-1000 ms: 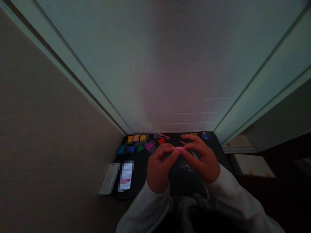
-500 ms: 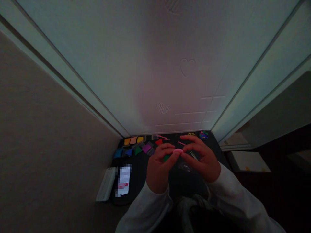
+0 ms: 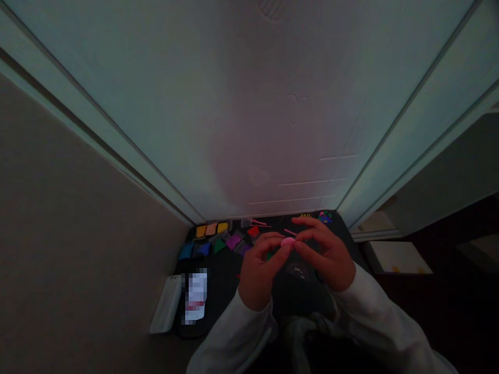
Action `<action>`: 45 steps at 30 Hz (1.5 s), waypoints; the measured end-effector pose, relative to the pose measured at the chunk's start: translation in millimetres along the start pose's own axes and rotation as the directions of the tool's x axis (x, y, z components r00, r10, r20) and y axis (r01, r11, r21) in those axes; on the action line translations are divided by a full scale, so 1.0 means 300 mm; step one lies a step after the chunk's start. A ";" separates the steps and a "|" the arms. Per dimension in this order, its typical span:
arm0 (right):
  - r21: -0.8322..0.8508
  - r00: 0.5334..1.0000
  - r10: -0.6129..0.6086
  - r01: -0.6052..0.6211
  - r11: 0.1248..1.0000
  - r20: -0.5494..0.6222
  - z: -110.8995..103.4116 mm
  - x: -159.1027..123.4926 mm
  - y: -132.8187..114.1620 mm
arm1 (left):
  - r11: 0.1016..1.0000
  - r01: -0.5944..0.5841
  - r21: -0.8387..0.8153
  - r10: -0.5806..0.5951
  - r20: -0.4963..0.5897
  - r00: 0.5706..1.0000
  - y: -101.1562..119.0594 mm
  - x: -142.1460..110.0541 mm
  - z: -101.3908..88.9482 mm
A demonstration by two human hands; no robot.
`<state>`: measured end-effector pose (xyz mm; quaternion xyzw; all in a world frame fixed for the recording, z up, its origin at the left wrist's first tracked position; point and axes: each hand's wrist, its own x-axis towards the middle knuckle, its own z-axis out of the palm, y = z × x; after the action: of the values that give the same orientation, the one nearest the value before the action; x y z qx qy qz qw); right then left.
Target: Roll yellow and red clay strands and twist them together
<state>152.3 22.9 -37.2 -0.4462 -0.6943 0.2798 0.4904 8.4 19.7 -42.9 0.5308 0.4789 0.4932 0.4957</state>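
Observation:
A small pink lump of clay (image 3: 288, 241) is pinched between the fingertips of both my hands above a black mat (image 3: 222, 280). My left hand (image 3: 259, 270) curls up to it from the left, thumb and forefinger closed on it. My right hand (image 3: 323, 254) meets it from the right, fingers bent around the same lump. Both arms wear white sleeves. The scene is very dim.
Coloured clay blocks lie in rows at the mat's far left: orange and yellow ones (image 3: 211, 229), blue, green and purple ones (image 3: 210, 246), a red one (image 3: 253, 231). Thin pink sticks (image 3: 260, 224) lie nearby. A white tray (image 3: 166, 310) sits left. A pale door (image 3: 273, 104) rises behind.
The view has drifted slightly; both hands stay together on the pink lump, with small shifts of the fingers.

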 end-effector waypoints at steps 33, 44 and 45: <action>-0.220 0.942 -0.309 0.332 0.917 0.129 -0.042 0.045 -0.067 | 0.995 0.028 -0.092 -0.011 0.183 0.983 0.079 0.037 -0.033; -0.246 0.939 -0.325 0.344 0.906 0.115 -0.049 0.025 -0.072 | 0.992 0.035 -0.122 -0.005 0.238 0.971 0.090 0.021 -0.024; -0.245 0.938 -0.325 0.344 0.906 0.117 -0.049 0.025 -0.075 | 0.992 0.036 -0.125 -0.006 0.237 0.972 0.093 0.021 -0.024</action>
<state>157.4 18.9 -10.1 -0.3707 -0.8088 0.1137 0.4422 2.1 25.0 -14.6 0.5475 0.3897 0.4511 0.5873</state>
